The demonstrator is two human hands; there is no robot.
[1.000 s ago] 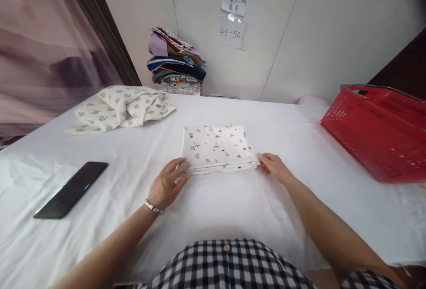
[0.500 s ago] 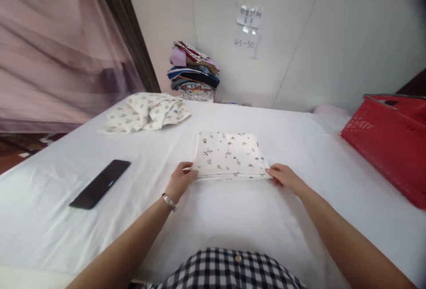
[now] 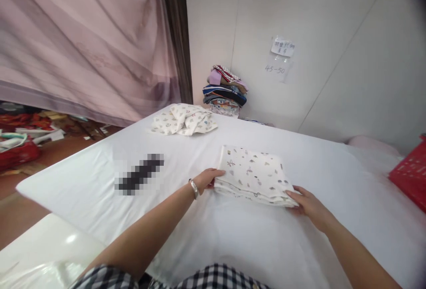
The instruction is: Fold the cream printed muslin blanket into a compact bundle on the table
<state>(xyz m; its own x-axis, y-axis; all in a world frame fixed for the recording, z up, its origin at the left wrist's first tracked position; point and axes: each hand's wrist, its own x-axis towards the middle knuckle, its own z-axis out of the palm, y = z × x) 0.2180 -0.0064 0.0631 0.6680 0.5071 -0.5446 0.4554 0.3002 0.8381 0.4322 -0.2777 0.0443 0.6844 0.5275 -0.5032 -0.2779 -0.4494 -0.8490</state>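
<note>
A white cloth (image 3: 251,169) with small printed figures lies folded into a layered rectangle in front of me. My left hand (image 3: 209,179) pinches its near left corner, thumb on top and fingers under the edge. At the near right corner my right hand (image 3: 304,202) grips the cloth the same way. The near edge shows several stacked layers, slightly lifted from the sheet. Farther back on the left, a second printed white cloth (image 3: 184,120) lies crumpled, touched by neither hand.
A white sheet covers the table (image 3: 133,211). A dark pixelated object (image 3: 140,174) lies on the left. Folded clothes (image 3: 226,89) are stacked by the wall, and a red basket (image 3: 411,173) stands at the right edge. A pink curtain (image 3: 89,36) hangs at left.
The view has swung left, so things appear shifted right. The folded cloth now sits tilted with its near edge raised and its layers showing; both hands still hold its corners.
</note>
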